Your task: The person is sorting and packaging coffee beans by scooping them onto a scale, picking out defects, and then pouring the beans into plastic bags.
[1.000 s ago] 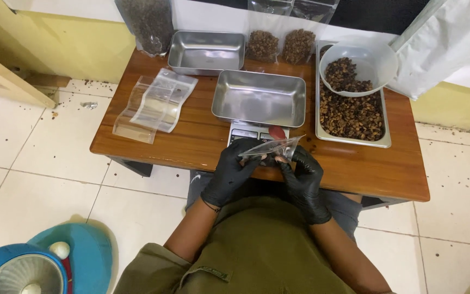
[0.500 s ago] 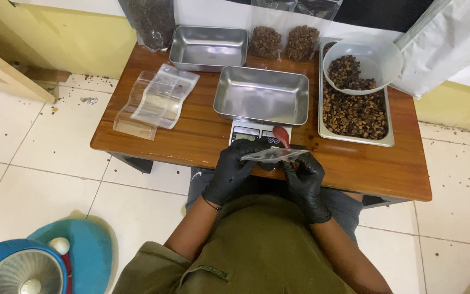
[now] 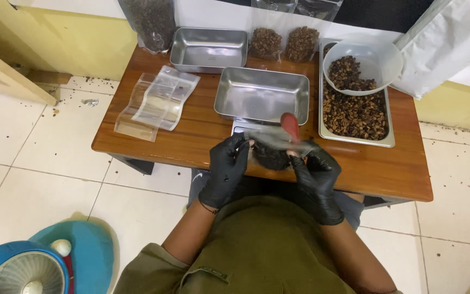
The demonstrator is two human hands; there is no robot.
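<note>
Both hands wear black gloves and hold one small clear plastic pouch [image 3: 270, 146] with dark beans in its bottom. My left hand [image 3: 226, 169] pinches the pouch's left top edge. My right hand [image 3: 315, 174] grips its right side. The pouch hangs over the front edge of a wooden table [image 3: 191, 136], in front of a scale [image 3: 241, 128] that carries an empty steel tray [image 3: 262, 95]. A red spoon [image 3: 290, 125] lies just behind the pouch.
A long steel tray of brown beans [image 3: 354, 114] sits at the right with a clear bowl [image 3: 363, 60] on it. Empty clear pouches [image 3: 156, 100] lie at the left. A second steel tray [image 3: 209, 49] and filled bean bags [image 3: 283, 42] stand behind. A blue fan [image 3: 23, 269] is on the floor.
The pouch has tipped from lying flat between my hands to hanging upright with the beans settled low. Both hands stayed near the table's front edge.
</note>
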